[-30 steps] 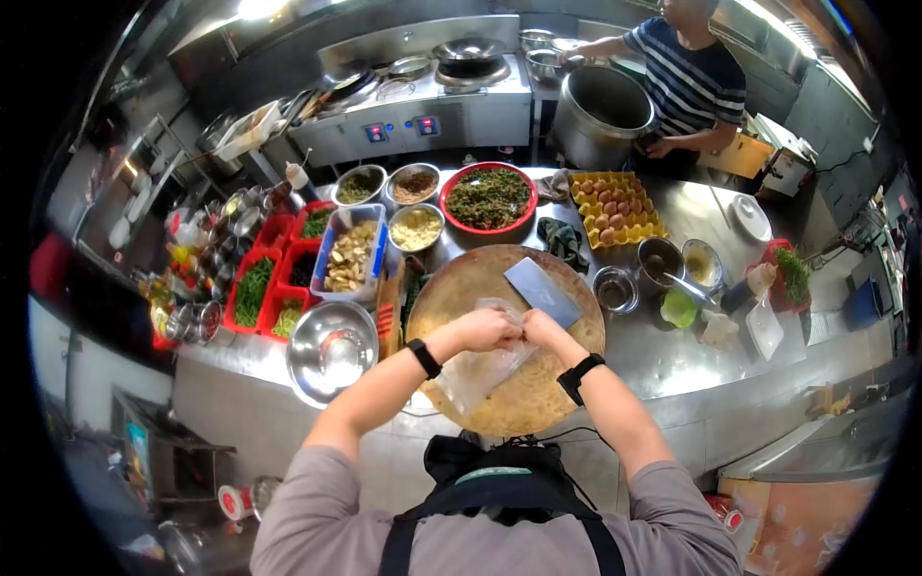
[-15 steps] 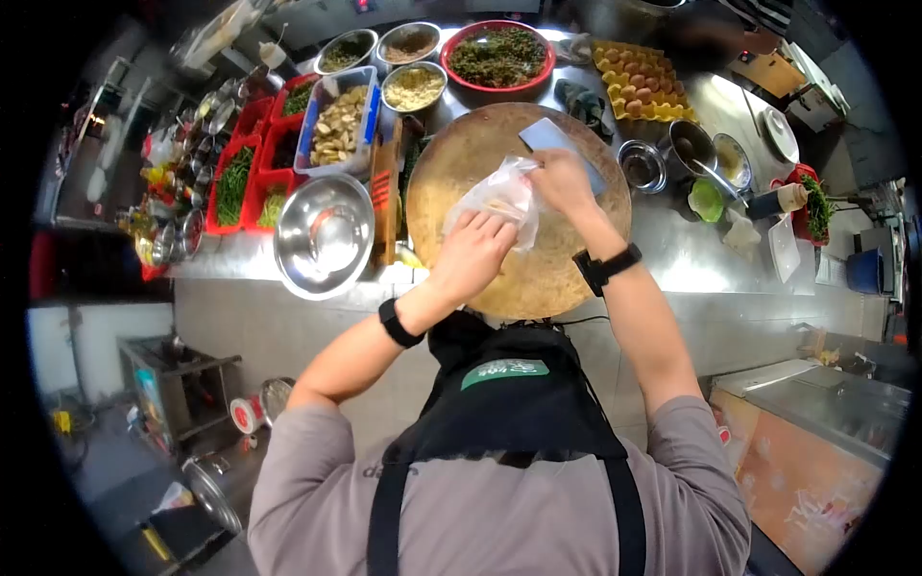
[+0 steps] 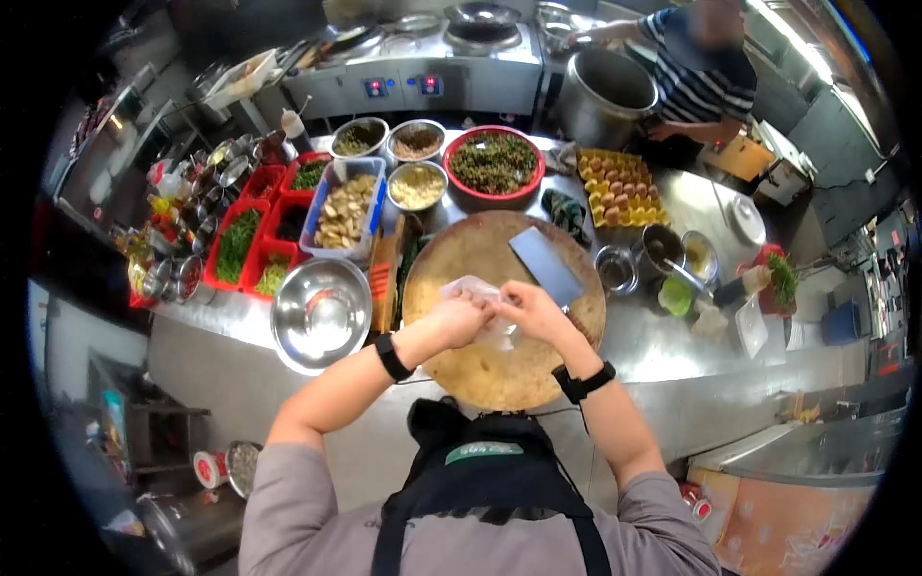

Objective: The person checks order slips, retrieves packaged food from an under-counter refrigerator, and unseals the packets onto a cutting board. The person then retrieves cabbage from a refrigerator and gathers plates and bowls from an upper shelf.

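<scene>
Over the round wooden chopping block (image 3: pixel 480 376), both hands hold a thin translucent plastic bag (image 3: pixel 497 336). My left hand (image 3: pixel 459 320) has its fingers curled round the bunched bag. Close beside it, my right hand (image 3: pixel 531 313) pinches the bag's edge. What the bag contains is mostly hidden by the fingers. A cleaver (image 3: pixel 545 266) lies flat on the block, just beyond my right hand. An empty steel bowl (image 3: pixel 321 315) stands left of the block.
Food tubs (image 3: pixel 344 206), red baskets (image 3: pixel 238 246) and a red basin (image 3: pixel 493 163) line the back and left. Egg trays (image 3: pixel 622 189) and metal pots (image 3: pixel 661 247) stand right. A person in a striped shirt (image 3: pixel 706 82) is beside a large stockpot (image 3: pixel 607 86).
The view has tilted up, bringing the stoves and the other person into sight. My hands have come closer together, and the bag is more bunched between them.
</scene>
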Action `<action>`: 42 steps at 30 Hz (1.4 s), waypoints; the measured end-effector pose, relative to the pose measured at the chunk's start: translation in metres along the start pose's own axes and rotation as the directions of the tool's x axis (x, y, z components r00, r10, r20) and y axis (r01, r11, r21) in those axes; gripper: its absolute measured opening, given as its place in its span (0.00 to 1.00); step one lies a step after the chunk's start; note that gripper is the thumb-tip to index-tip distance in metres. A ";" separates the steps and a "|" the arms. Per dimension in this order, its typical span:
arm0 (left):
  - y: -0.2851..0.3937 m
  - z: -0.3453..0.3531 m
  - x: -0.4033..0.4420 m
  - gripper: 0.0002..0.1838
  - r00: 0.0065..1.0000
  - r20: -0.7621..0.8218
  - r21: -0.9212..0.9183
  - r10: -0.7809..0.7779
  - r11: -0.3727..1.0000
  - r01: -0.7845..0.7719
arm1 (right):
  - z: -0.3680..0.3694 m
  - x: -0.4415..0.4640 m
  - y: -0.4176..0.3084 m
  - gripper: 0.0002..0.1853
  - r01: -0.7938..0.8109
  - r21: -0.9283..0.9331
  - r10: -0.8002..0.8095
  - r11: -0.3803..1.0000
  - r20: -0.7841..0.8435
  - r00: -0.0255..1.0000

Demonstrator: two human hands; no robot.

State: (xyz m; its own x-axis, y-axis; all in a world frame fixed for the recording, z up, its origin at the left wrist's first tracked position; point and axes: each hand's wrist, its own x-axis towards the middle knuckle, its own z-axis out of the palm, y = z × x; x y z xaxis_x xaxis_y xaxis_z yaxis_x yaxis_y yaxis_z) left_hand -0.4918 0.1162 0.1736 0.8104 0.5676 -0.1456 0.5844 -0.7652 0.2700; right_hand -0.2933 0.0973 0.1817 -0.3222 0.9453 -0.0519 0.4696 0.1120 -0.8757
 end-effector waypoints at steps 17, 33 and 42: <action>-0.030 0.019 0.015 0.14 0.991 0.134 0.040 -0.002 0.999 -0.004 | 0.068 -0.046 0.123 0.34 -0.081 -0.091 0.080 0.993 -0.024 0.997; -0.035 0.096 -0.020 0.32 0.964 0.007 -0.895 -0.266 -0.432 -0.112 | 0.021 -0.047 0.063 0.22 -0.046 0.715 0.173 0.697 -0.106 0.979; 0.001 0.107 -0.011 0.26 0.954 0.173 -0.788 -0.245 -0.616 -0.016 | 0.025 -0.050 0.080 0.18 0.003 0.264 0.093 0.964 -0.347 0.933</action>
State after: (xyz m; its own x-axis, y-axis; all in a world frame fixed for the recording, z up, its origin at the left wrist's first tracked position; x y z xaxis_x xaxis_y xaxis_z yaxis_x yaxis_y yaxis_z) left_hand -0.4961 0.0768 0.0734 0.6369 0.6765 -0.3698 -0.4054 0.7018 0.5858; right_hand -0.2599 0.0516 0.1024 0.0281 0.9989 0.0369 0.2347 0.0293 -0.9716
